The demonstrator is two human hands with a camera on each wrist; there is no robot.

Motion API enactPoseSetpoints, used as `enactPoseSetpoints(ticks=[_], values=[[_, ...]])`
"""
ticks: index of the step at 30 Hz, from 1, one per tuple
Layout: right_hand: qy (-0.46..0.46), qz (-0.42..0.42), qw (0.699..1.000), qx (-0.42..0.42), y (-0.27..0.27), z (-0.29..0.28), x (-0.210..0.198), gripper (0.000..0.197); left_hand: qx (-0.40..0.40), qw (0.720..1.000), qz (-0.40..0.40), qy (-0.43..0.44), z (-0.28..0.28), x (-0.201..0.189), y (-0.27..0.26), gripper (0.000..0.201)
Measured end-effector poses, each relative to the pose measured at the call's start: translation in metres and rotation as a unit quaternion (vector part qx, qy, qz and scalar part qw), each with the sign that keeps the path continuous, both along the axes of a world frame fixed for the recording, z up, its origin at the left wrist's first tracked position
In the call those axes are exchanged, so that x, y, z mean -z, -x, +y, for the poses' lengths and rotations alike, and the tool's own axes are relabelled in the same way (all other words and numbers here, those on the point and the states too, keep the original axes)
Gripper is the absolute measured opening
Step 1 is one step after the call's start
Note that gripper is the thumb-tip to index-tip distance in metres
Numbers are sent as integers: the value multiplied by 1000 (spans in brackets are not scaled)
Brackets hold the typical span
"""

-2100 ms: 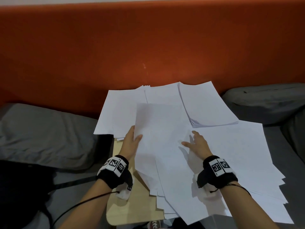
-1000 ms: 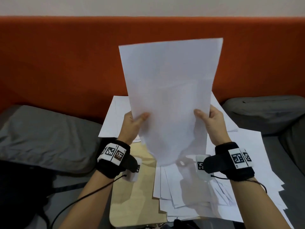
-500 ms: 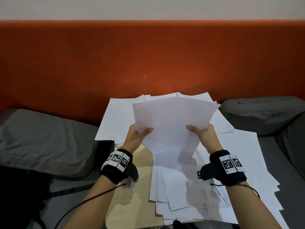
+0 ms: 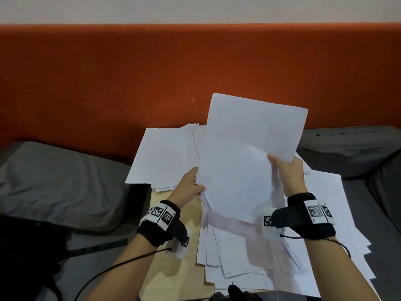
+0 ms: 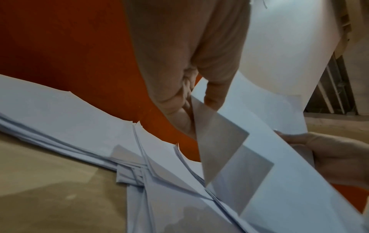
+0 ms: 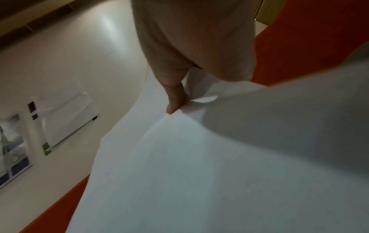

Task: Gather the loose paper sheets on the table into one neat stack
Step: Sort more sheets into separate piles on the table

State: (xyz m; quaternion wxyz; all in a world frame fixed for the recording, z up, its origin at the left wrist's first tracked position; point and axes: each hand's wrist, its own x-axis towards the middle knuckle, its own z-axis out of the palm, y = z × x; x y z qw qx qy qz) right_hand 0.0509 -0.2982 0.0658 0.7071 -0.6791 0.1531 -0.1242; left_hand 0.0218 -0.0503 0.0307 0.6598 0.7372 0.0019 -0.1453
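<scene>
A white paper sheet (image 4: 249,153) is held up above the table, tilted to the right. My left hand (image 4: 191,183) pinches its lower left edge, and my right hand (image 4: 288,170) pinches its right edge with the thumb on the front. The left wrist view shows my left hand (image 5: 191,100) gripping the sheet's edge (image 5: 259,141). In the right wrist view my right hand's thumb (image 6: 175,97) presses on the sheet (image 6: 199,157). Loose sheets (image 4: 238,253) lie fanned out below my hands. More sheets (image 4: 167,155) lie at the back left.
The small wooden table (image 4: 173,268) shows bare at its left front. A grey cushion (image 4: 60,181) lies to the left and another (image 4: 351,148) to the right. An orange backrest (image 4: 130,83) rises behind. A black bag (image 4: 28,257) sits at lower left.
The sheet was lifted upright off the pile, tipped down almost flat half a second ago, and now stands raised again, shifted and tilted to the right. Both hands kept hold of it.
</scene>
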Motion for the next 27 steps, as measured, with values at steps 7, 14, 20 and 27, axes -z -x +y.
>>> enactPoseSetpoints(ticks=[7,14,20,27], values=[[-8,35,999,17,5,-17,9,21,9,997,-81,1,-7,3,12,42],[-32,113,991,-63,10,-34,18,32,117,989,-8,-94,1,11,13,80],[-76,161,974,-141,20,-45,34,18,68,987,40,140,9,11,8,76],[-101,127,979,-123,21,-42,28,17,94,989,81,78,12,19,14,40]])
